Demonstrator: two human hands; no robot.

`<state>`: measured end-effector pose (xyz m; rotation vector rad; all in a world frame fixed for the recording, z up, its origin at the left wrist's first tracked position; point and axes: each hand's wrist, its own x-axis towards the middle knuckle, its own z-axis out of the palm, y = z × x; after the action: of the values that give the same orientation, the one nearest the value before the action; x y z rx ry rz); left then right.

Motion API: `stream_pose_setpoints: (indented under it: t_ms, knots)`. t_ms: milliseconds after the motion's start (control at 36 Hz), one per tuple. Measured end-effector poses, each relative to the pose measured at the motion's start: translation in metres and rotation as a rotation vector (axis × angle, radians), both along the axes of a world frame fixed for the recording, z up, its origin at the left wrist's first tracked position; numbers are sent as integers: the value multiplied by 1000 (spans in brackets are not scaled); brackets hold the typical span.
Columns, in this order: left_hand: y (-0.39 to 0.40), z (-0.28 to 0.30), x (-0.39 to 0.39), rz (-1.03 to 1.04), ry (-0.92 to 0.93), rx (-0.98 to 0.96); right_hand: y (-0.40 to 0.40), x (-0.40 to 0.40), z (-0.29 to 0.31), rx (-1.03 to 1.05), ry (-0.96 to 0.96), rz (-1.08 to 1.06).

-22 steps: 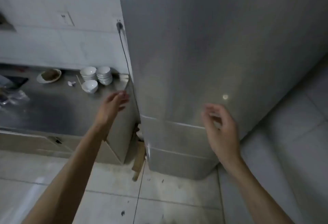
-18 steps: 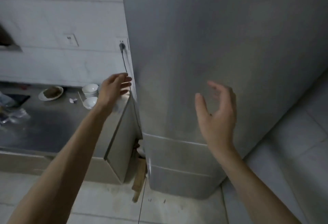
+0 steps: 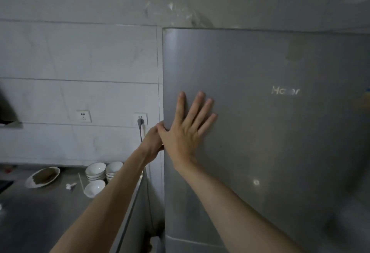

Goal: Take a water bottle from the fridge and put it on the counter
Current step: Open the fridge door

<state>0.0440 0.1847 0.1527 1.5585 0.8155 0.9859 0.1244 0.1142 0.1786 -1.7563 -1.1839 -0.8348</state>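
Observation:
A tall silver fridge (image 3: 270, 132) fills the right of the view, its door closed. My right hand (image 3: 186, 130) lies flat on the door near its left edge, fingers spread. My left hand (image 3: 153, 142) reaches to that same left edge, and its fingers curl around the side of the door. The steel counter (image 3: 40, 212) stands to the left of the fridge. No water bottle is in sight; the inside of the fridge is hidden.
On the counter stand stacked white bowls (image 3: 95, 170), a single bowl (image 3: 94, 187) and a plate with food (image 3: 43, 176). A plug and cord (image 3: 140, 124) hang on the tiled wall beside the fridge. A narrow gap separates counter and fridge.
The view has tilted up. Both hands rose from waist height to the upper door: the right now presses flat on it, the left has reached its left edge.

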Motion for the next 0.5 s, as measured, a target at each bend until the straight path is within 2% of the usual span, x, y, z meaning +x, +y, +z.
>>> stream_pose_setpoints:
  t_ms: [333,417,500]
  knots:
    - [6,-5,0,21,-81,-10,18,-23,6,-60,104,-125]
    - [10,-7,1,42,-90,-22,14,-27,10,-65,115,-129]
    - [-5,-10,-7,-24,-107,-85,-15,-48,6,-10,130,-95]
